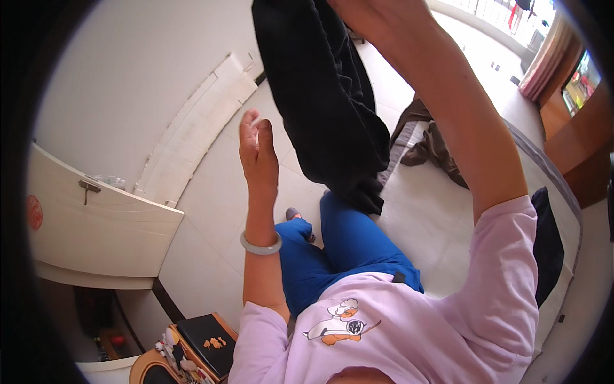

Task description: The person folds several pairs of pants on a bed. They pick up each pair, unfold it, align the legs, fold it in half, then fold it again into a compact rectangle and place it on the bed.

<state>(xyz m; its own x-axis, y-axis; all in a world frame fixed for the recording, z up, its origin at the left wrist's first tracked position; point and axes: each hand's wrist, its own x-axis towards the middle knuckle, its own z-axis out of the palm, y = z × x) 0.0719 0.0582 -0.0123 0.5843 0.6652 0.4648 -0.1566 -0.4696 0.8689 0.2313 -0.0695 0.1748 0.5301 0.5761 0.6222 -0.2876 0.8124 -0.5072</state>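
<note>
A long black garment (pixel 321 96) hangs in front of me, its upper end cut off by the top of the view. My right hand (pixel 371 12) is raised at that edge with the garment hanging from it; the fingers are out of view. To the left of the cloth, my left hand (pixel 256 139) is lifted with thumb and fingers apart and nothing in it. A pale bangle (pixel 261 244) circles the left wrist. The garment's lower end hangs in front of my blue trousers (pixel 360 240).
Right of my legs is a white surface with a grey border (pixel 422 230). It bears a crumpled brown cloth (pixel 434 149) and a dark cloth (pixel 547 245). A door (pixel 105 225) stands at left; below it is a black-topped stand (pixel 206 338) with small items beside it.
</note>
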